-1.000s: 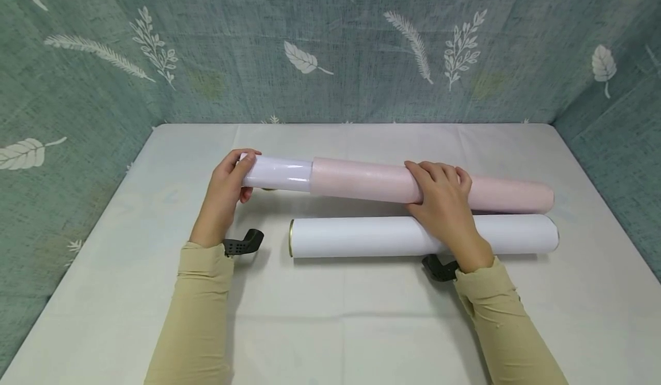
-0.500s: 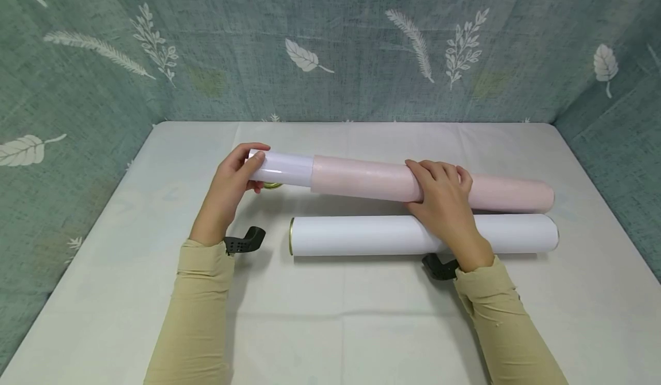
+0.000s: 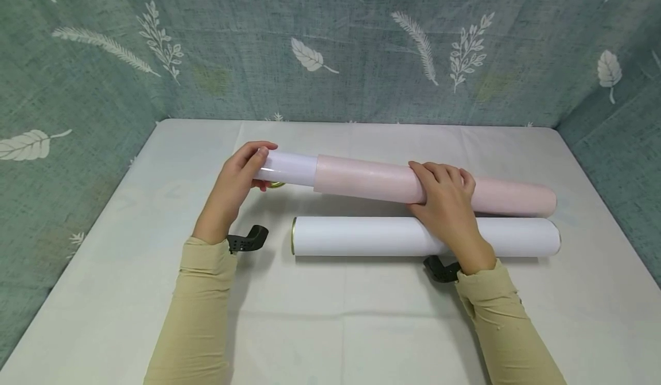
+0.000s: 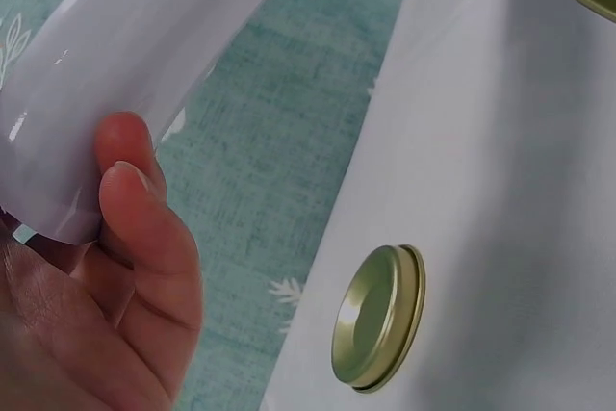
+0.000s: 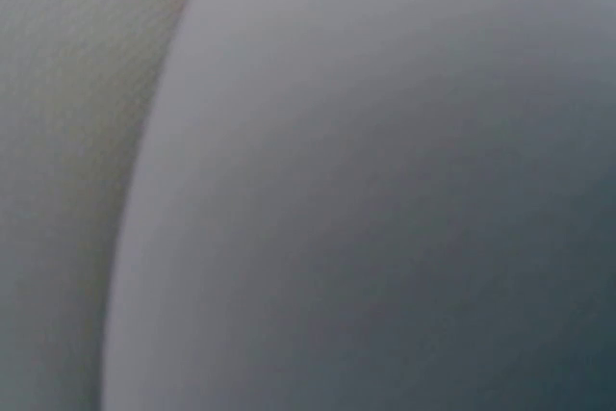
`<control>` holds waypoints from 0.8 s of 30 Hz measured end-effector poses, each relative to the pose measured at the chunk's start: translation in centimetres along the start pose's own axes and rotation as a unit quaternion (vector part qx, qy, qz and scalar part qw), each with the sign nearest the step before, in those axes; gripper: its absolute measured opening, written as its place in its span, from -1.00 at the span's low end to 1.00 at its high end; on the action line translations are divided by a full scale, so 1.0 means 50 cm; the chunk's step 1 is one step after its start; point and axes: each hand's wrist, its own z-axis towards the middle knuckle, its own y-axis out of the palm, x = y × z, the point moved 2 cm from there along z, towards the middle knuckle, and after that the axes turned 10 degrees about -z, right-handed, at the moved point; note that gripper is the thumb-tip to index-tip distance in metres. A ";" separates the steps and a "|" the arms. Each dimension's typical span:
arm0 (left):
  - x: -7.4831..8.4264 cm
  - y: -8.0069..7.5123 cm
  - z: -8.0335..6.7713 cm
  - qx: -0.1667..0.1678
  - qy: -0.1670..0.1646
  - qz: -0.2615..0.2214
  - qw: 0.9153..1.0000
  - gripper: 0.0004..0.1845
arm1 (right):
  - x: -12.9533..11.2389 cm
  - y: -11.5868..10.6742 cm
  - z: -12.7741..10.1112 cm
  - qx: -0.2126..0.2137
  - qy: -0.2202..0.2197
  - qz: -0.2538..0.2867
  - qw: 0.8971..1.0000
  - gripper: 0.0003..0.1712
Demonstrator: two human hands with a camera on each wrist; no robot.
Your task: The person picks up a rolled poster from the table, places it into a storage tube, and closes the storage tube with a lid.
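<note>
At bench centre, left hand pinches glossy roll at 9 o'clock, half-sleeved; right hand grips pink roll. White tube w/ lid off, unfilled.

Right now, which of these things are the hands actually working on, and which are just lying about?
In hand:
pink roll, gripped by right hand
glossy white inner roll, held by left hand

Lying about:
white tube
gold cap

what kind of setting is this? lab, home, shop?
Likely a staged recording booth, not a home or shop. A table draped in plain white cloth is boxed in on three sides by teal leaf-print fabric backdrop. Only props are in view: a pink roll, a white tube and a gold cap.
</note>
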 end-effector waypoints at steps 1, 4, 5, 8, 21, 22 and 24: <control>-0.002 0.000 0.001 -0.001 0.000 -0.001 1.000 -0.50 | 0.000 0.000 0.000 -0.001 0.000 0.000 1.000 -0.17; -0.005 0.001 0.004 -0.002 -0.002 0.001 1.000 -0.51 | -0.001 0.001 0.000 -0.003 0.001 0.002 1.000 -0.17; -0.006 0.003 0.004 -0.003 -0.004 0.002 1.000 -0.52 | -0.001 0.001 0.000 -0.003 0.001 0.002 1.000 -0.17; -0.004 0.007 0.003 -0.004 -0.013 0.008 1.000 -0.55 | -0.001 0.001 0.000 -0.004 0.002 0.003 1.000 -0.17; 0.016 0.027 -0.005 -0.059 -0.001 0.033 0.998 -0.55 | -0.001 0.001 -0.001 -0.002 0.001 0.001 1.000 -0.18; 0.020 0.030 -0.007 -0.065 -0.003 0.034 0.997 -0.55 | -0.001 0.001 -0.001 -0.003 0.001 0.001 1.000 -0.18; 0.032 0.038 -0.013 -0.077 -0.006 0.042 0.996 -0.56 | -0.002 0.002 0.000 -0.003 0.001 0.002 1.000 -0.18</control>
